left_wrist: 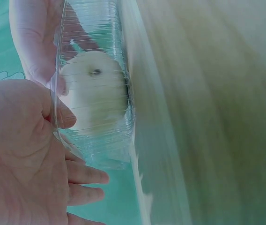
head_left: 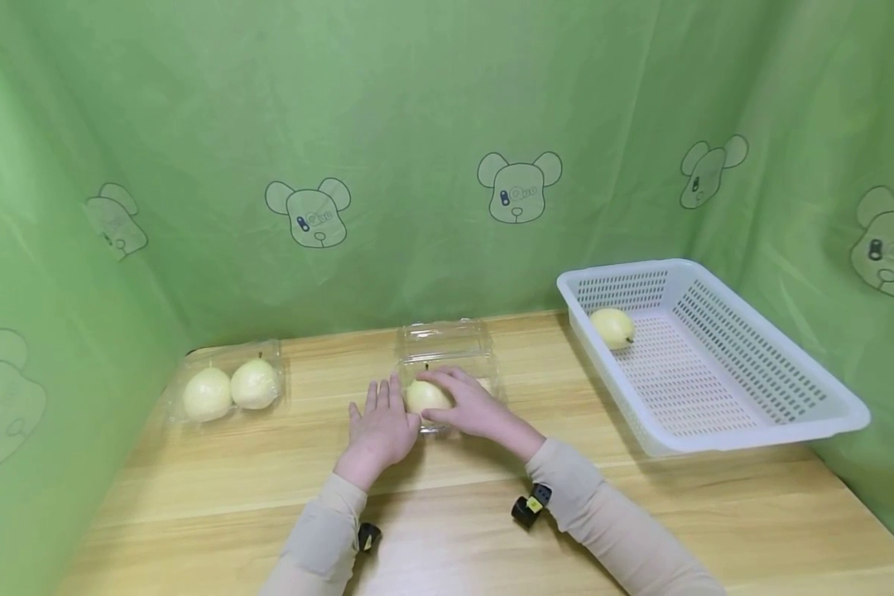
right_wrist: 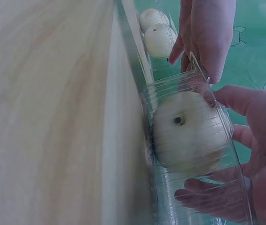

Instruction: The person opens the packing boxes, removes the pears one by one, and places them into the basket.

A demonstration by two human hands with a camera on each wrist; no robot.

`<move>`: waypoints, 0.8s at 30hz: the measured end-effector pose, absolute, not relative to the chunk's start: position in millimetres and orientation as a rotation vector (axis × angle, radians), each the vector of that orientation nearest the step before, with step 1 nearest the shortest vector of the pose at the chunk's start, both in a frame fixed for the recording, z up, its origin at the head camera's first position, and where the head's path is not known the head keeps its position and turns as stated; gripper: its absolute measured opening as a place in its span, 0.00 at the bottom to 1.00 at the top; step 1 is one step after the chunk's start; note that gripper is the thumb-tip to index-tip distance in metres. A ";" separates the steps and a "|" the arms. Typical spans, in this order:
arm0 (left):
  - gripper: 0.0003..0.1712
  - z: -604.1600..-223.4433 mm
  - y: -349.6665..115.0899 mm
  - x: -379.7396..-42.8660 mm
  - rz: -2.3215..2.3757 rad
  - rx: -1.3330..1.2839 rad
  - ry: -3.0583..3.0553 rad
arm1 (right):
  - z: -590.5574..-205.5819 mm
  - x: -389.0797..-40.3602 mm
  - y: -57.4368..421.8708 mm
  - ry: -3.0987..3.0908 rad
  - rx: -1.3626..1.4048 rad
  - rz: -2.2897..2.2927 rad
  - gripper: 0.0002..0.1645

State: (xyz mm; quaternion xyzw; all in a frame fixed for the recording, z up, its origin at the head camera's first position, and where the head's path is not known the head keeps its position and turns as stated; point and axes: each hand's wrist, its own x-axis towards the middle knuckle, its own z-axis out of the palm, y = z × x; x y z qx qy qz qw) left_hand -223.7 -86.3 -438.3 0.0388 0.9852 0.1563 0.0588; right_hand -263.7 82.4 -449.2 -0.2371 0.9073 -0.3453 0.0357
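At the middle of the table (head_left: 447, 513), the head view shows a clear plastic box (head_left: 462, 359), its lid (head_left: 447, 339) laid back on the far side so that the fruit can be reached from above. The right hand (head_left: 473, 406) has its thumb and fingers curled round a pear (head_left: 421, 397) in the box's left part, stem upward. The left hand (head_left: 380, 432), fingers straight and held close, rests along the box's left side, probably to stop it sliding. A perforated basket (head_left: 685, 372) stands on the right, within that arm's reach, with one loose pear (head_left: 611, 328) against its near-left wall. Well apart on the left, a second clear pack (head_left: 227, 358) holds two pears side by side, perhaps set there to leave working room; whether it is latched, I cannot tell.

From the left wrist, the left palm faces the box with fingers extended, the thumb touching its wall like a stop.

From the right wrist, the right thumb crosses the rim beside the pear while the other fingers show partly through the plastic, a hold that seems to support the fruit from two sides.
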 end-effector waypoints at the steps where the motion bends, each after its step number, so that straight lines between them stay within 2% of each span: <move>1: 0.42 -438.1 -86.3 -223.7 0.477 0.115 2.984 | -449.0 -263.7 82.3 2.789 -0.722 -1.064 0.40; 24: 0.41 -437.5 -86.3 -223.6 0.461 0.119 2.970 | -451.3 -262.1 82.0 2.940 -0.606 -0.935 0.39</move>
